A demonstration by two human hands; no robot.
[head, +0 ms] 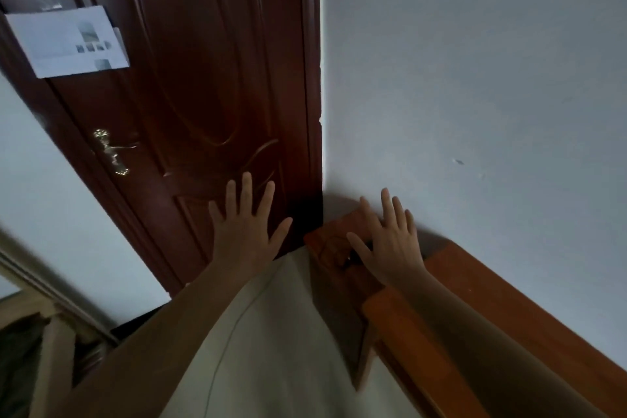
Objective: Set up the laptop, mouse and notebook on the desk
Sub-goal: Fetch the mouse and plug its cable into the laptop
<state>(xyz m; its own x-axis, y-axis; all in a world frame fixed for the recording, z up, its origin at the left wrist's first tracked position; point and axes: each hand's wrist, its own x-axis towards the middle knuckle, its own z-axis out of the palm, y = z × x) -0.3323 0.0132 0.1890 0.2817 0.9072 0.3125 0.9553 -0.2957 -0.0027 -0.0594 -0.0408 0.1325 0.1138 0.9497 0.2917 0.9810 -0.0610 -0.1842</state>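
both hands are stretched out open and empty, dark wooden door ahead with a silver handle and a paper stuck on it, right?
Not quite: the handle is gold-coloured, not silver, as the head view shows. The rest holds: left hand and right hand open and empty, paper on the dark door.

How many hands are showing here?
2. The left hand is spread open before the dark wooden door; the right hand is open over the orange-brown wooden headboard by the wall.

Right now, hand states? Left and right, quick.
Left hand: open, fingers spread, holding nothing, in front of the door.
Right hand: open, empty, over the wooden headboard.
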